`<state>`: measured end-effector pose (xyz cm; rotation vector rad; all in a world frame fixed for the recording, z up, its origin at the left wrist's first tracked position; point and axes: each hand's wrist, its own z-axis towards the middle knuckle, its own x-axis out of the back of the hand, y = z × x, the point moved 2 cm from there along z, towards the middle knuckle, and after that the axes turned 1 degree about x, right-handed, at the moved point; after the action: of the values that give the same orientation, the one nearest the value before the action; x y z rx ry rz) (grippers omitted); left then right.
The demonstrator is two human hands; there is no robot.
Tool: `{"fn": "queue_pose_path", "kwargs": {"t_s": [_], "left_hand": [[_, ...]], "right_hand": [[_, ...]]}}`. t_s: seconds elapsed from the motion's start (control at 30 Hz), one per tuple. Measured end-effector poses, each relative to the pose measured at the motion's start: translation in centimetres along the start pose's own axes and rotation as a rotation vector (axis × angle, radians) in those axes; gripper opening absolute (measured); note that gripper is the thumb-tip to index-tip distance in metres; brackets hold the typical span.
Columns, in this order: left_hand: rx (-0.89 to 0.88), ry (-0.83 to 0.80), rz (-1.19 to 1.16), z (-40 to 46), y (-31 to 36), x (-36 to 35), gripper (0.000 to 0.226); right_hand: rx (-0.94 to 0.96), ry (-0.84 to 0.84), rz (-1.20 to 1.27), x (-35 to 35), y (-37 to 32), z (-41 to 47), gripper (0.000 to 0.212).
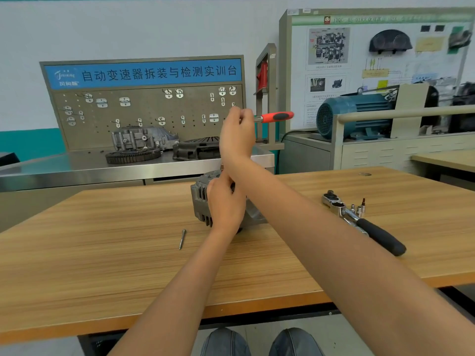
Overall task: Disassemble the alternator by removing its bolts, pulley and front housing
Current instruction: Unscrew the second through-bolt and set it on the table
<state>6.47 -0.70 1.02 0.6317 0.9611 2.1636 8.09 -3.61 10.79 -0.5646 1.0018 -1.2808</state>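
The grey alternator (200, 199) stands on the wooden table (102, 240), mostly hidden behind my hands. My left hand (225, 201) grips its near side and top. My right hand (237, 134) is raised above it and grips a small ratchet with a red and black handle (276, 116) that points to the right. The ratchet's head is hidden by my fingers. One long loose bolt (182, 238) lies on the table just left of the alternator.
A larger chrome ratchet with a black handle (365, 222) lies at the right with small sockets and a bit (358, 208) beside it. Behind the table stand a steel bench with gearbox parts (144, 142), a pegboard (144, 109) and a blue motor (352, 116).
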Motion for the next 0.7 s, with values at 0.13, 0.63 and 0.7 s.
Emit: {"fn": "queue_pose_path", "kwargs": {"t_s": [0.13,0.63,0.7], "left_hand": [[-0.056,-0.015,0.011,-0.2,0.1,0.0,0.012],[-0.111,-0.039,-0.041,0.1,0.0,0.1,0.023],[-0.117,-0.035,-0.020,0.1,0.0,0.1,0.024]], "right_hand": [[-0.294,-0.166,0.200,0.0,-0.3,1.8,0.032],[-0.510,-0.694,0.309,1.4,-0.4,3.0,0.037],[-0.470,-0.637,0.300,1.5,-0.4,2.9,0.037]]}}
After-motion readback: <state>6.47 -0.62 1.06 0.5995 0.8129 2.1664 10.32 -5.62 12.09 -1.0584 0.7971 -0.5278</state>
